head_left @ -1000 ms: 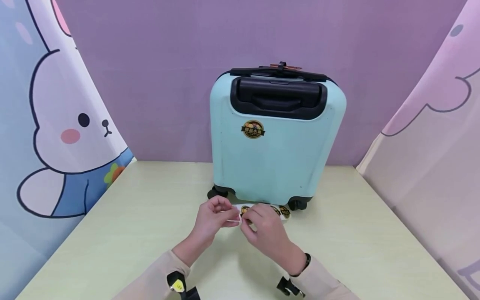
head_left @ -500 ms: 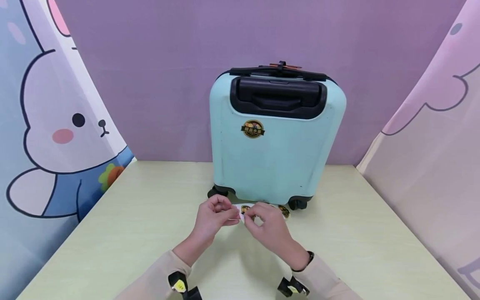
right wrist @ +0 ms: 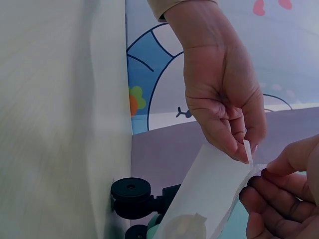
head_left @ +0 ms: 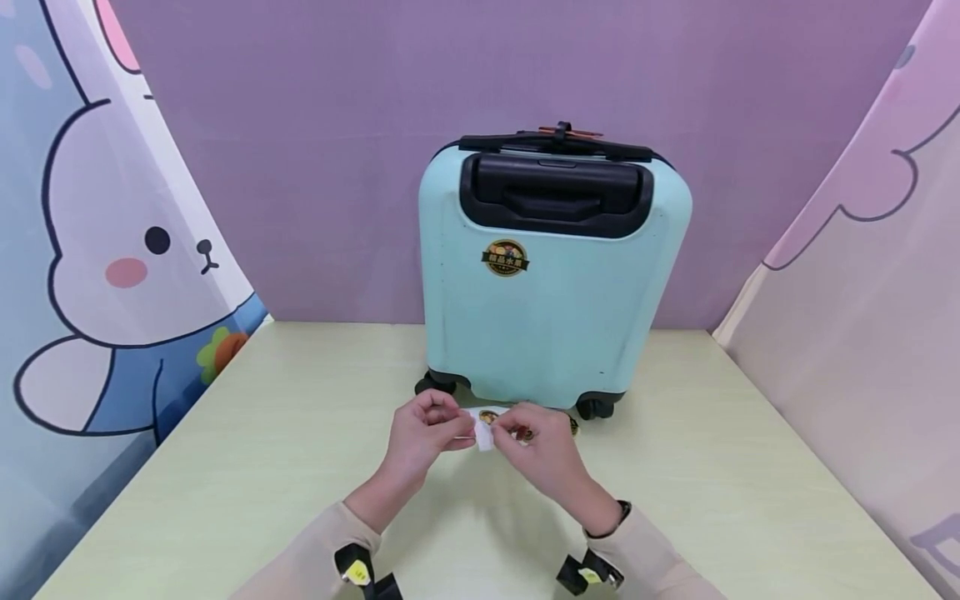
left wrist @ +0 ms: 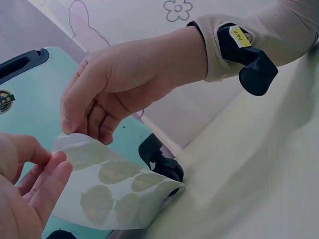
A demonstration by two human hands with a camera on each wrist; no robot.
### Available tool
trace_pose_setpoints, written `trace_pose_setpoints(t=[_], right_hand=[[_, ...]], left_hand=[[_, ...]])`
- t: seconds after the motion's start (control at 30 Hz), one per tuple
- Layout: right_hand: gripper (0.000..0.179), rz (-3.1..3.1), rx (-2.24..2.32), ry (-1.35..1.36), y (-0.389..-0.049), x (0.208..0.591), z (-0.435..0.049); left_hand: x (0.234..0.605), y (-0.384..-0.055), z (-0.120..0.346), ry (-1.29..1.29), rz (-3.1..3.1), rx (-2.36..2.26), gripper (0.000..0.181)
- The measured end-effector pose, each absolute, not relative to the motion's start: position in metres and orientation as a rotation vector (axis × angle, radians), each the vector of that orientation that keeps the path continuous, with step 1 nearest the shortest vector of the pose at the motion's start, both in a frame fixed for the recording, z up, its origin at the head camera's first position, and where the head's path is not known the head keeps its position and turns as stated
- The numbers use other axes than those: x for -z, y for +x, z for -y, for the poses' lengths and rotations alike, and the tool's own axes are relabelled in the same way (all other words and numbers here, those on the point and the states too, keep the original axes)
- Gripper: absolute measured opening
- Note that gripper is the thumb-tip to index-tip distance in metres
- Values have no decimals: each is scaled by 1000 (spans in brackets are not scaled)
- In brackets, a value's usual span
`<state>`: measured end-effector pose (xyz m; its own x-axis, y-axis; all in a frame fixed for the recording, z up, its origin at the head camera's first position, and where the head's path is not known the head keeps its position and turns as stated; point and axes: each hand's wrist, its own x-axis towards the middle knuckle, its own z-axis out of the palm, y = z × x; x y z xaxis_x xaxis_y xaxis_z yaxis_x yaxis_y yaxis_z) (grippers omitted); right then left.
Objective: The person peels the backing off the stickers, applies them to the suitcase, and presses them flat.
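Left hand, right hand; sticker sheet between

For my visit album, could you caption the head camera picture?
Left hand and right hand pinch a sticker sheet before a mint suitcase bearing one round sticker.

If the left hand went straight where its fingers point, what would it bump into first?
Besides the sticker sheet the left hand pinches, probably the right hand, just across, though depth is unclear.
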<state>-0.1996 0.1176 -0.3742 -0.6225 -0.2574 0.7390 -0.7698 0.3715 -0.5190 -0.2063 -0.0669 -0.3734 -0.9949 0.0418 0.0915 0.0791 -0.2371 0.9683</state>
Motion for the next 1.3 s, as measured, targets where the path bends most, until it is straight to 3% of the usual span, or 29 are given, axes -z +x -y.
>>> trace_pose_setpoints(t=[0.47, 1.3], right_hand=[[6, 2312, -1599, 687, -201, 367, -127], [9, 2326, -1901, 540, -208, 367, -137]], left_hand=[[375, -208, 69, -119, 1953, 2427, 19], [377, -205, 75, -87, 1993, 2389, 19]])
